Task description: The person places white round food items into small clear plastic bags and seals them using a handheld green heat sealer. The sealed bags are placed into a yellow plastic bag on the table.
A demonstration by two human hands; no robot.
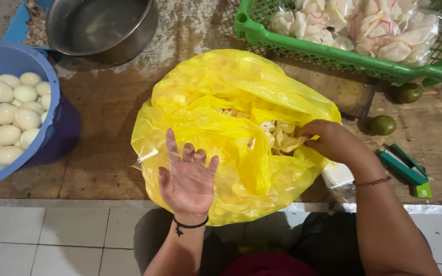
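A large yellow bag [231, 128] of thin plastic is seen lying on the wooden counter [103, 112], at its near edge, with its mouth opened upward. The right hand [331, 140] is reached into that mouth and its fingers are curled around pale crackers [282, 138] inside the bag, so it is judged to be closed on some of them. The left hand [188, 179] is held over the bag's near side with palm up and fingers spread wide; nothing is gripped by it, and whether the plastic is touched cannot be told. The bag is judged to be soft, limp and slippery, easily crumpled, and best taken by its rim or by a gathered fold of film. The crackers are judged light, stiff and brittle, so a loose grasp would suit them. Left of the bag a blue tub [52, 128] filled with white eggs [6, 115] is set, and beyond the bag a steel bowl [103, 25] is placed. Beyond the bag to the right a green crate [333, 56] with packed crackers is seen, and right of the bag two green limes [383, 124] and a green box [402, 166] lie. The counter is worn and stained. Below its near edge a pale tiled floor [52, 235] is visible.
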